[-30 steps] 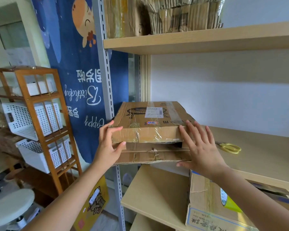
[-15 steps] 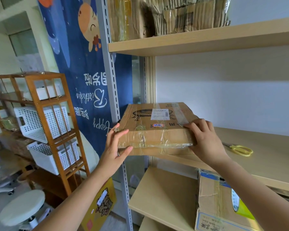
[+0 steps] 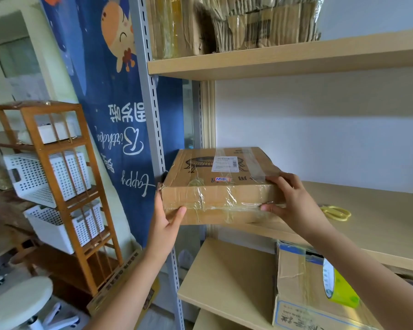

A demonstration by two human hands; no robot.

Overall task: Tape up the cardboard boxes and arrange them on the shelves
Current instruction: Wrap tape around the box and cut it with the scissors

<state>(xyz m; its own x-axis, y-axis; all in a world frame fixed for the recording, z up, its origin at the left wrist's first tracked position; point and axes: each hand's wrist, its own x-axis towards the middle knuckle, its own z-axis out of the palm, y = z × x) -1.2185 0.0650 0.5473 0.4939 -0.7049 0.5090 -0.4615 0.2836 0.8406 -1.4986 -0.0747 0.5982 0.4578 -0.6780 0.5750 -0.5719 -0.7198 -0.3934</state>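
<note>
From the head camera, a flat cardboard box (image 3: 221, 184) of creased brown corrugated board, wrapped in wrinkled, glossy clear tape, is lying at the left front corner of the middle shelf (image 3: 377, 215), a smooth pale wood-grain board. It seems to be sitting on a second flat box, though the seam between them is hard to make out. A white printed label is sitting on its top face. The left hand (image 3: 166, 225) is cupping the box's near left corner from below, thumb pressing against the front face. The right hand (image 3: 293, 206) is gripping the near right corner, fingers curling over the top edge and thumb lying along the front. Yellow-handled scissors (image 3: 335, 212) are resting on the shelf just right of that hand. Below, a taped cardboard carton (image 3: 303, 294) is standing on the lower shelf (image 3: 227, 282).
</note>
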